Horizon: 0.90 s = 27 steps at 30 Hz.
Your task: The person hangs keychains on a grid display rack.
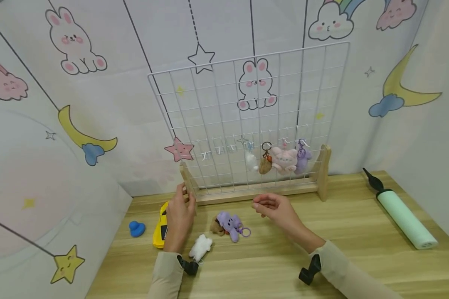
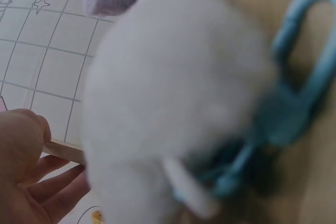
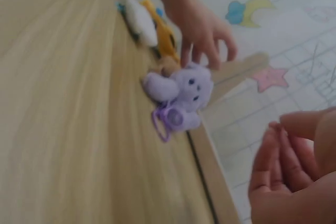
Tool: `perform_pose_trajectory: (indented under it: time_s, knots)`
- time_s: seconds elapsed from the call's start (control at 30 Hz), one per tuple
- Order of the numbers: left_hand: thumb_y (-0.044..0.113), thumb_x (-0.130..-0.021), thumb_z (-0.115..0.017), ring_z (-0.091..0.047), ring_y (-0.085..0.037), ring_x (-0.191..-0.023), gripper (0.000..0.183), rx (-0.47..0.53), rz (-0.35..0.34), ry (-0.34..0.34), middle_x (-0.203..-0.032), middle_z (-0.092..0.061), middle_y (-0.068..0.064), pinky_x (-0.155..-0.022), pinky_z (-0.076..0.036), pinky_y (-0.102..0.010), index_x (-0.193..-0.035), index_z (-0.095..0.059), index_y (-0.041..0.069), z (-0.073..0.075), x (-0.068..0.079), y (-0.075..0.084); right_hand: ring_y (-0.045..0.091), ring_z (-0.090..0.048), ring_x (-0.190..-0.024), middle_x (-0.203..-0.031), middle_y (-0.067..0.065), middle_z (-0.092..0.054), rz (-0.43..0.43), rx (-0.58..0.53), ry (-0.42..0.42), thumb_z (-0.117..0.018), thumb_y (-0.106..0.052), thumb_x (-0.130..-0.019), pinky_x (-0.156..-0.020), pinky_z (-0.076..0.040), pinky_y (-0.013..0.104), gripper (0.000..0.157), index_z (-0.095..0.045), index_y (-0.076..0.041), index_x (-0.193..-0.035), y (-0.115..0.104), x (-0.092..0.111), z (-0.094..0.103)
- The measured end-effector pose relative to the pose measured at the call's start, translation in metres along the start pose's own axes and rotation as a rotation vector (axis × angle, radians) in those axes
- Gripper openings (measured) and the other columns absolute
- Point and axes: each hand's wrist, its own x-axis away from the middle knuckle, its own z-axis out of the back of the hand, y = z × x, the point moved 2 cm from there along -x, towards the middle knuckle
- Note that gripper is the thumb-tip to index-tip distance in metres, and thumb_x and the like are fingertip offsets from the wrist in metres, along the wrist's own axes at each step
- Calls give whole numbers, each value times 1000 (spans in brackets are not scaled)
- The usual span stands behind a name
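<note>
At the rack's near-left end, my left hand (image 1: 181,209) holds the wooden post (image 1: 188,176) between thumb and fingers; the fingertips are partly hidden. My right hand (image 1: 277,209) hovers before the rack, fingers loosely curled and thumb touching them, with nothing visible in it. On the table between the hands lie a purple plush keychain (image 1: 230,224), a brown plush (image 1: 217,226) partly behind it, and a white plush keychain (image 2: 168,87) with a teal clasp (image 2: 283,114). The white wire grid rack (image 1: 224,128) carries white, brown, pink and purple plush keychains (image 1: 284,160) toward its right side.
Beside my left hand stand a yellow toy car (image 1: 160,228) and a blue rubber duck (image 1: 136,229). A pale green hand pump (image 1: 405,218) lies at the table's right. Several bare hooks (image 1: 218,150) hang on the grid's left half. A patterned cloth forms the backdrop.
</note>
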Motion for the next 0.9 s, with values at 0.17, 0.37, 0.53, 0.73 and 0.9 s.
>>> perform_pose_trajectory:
  time_s: [0.17, 0.37, 0.53, 0.73, 0.9]
  knots:
    - [23, -109, -63, -82, -39, -105, 44, 1, 10, 3, -133, -75, -24, -82, -68, -55, -150, -55, 9, 0, 0, 0, 16, -72, -102, -120, 13, -79, -20, 154, -131, -79, -22, -101, -86, -60, 25, 31, -75, -2, -124, 17, -2, -2]
    - [23, -109, -64, -82, -40, -103, 45, 1, -1, 10, -132, -75, -25, -81, -68, -56, -150, -55, 7, -1, 0, 1, 20, -73, -107, -128, 19, -76, 71, 323, -303, -77, -14, -100, -91, -60, 25, 36, -72, 2, -131, 26, -1, -10]
    - [23, -109, -63, -82, -39, -102, 44, 11, -6, 11, -132, -75, -25, -80, -68, -56, -150, -55, 7, 0, -2, 3, 20, -70, -110, -127, 9, -75, 111, 493, -374, -81, -24, -98, -93, -60, 30, 43, -72, -5, -136, 28, 0, -19]
    - [25, -110, -62, -82, -38, -104, 45, 6, 5, -4, -134, -75, -24, -79, -68, -55, -151, -54, 10, 1, -2, 5, 12, -64, -98, -109, -1, -72, 106, 580, -311, -85, -27, -95, -87, -56, 29, 34, -78, -9, -123, 31, 1, -27]
    - [24, -109, -63, -82, -38, -103, 45, 3, 5, 6, -133, -75, -23, -79, -68, -55, -151, -55, 10, 1, 0, 4, 12, -63, -94, -102, -3, -70, 127, 620, -280, -90, -29, -90, -83, -54, 28, 27, -81, -15, -111, 32, 2, -30]
